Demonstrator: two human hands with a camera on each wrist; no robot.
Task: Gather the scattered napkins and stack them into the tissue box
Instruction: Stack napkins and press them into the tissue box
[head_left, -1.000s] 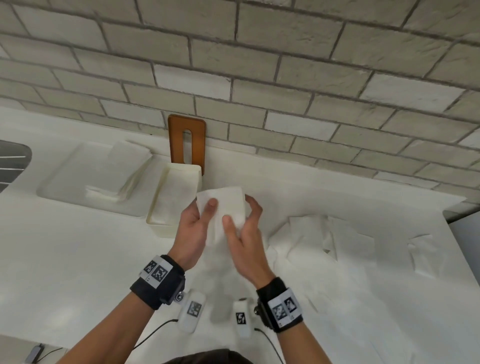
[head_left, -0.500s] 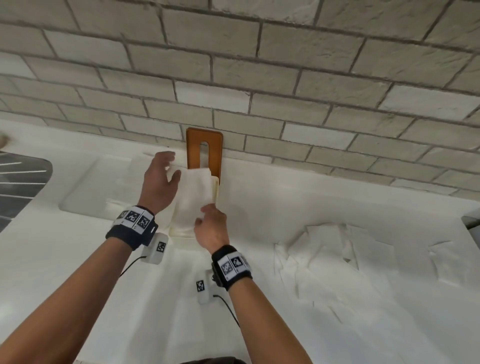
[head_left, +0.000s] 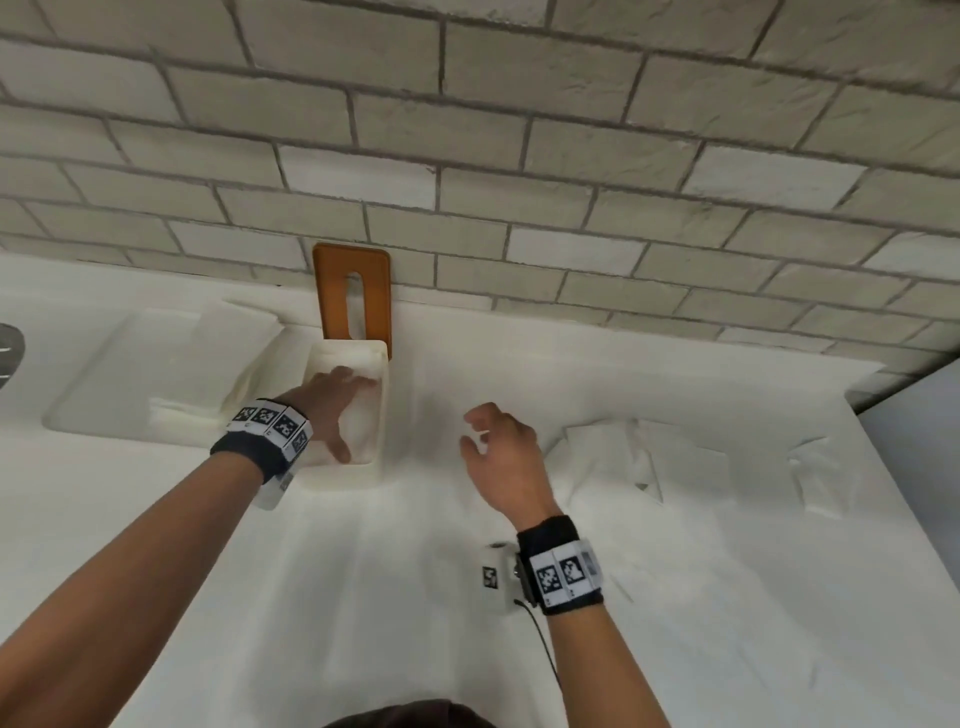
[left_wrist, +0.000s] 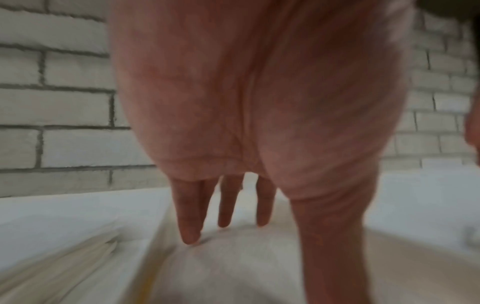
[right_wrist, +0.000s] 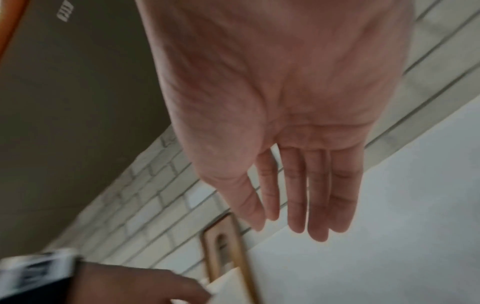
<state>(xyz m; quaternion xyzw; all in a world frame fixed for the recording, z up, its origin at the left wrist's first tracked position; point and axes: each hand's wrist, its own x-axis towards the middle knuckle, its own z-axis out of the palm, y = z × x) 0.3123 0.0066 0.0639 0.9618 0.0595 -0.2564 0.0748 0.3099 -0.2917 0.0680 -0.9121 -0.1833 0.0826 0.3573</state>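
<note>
while the left hand (head_left: 332, 402) presses flat, fingers straight, on the napkin inside the tissue box (head_left: 382, 415), the right hand (head_left: 498, 452) hangs empty and loosely curled between the box and the scattered napkins (head_left: 649, 457) to the right. if the left hand lifts carelessly, the light sheet could cling and come out of the box, or sit crooked and spoil the stack.

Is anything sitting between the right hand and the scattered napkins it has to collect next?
Nothing visible. The right hand hangs open above bare counter, and the scattered napkins lie just to its right. The left hand presses flat inside the tissue box, on the other side.
</note>
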